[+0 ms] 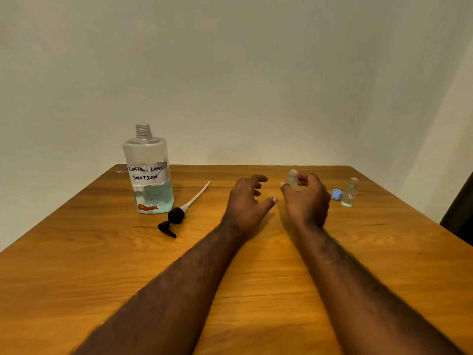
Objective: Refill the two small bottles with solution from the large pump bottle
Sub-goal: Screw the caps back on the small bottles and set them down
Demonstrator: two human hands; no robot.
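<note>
The large clear bottle [149, 172], labelled "contact lens solution", stands uncapped at the back left with pale blue liquid in its lower part. Its black pump head with a white tube [179, 213] lies on the table just in front of it. My right hand [305, 198] is shut on one small clear bottle [292, 178], held upright with its neck showing above my fingers. My left hand [247, 198] hovers beside it, fingers spread and holding nothing. A second small bottle [349, 192] stands uncapped at the right, with a blue cap [336, 194] lying next to it.
The wooden table [102, 265] meets a plain pale wall at the back. A dark object [460, 213] stands beyond the table's right edge. A small scrap [122, 171] lies at the back left corner.
</note>
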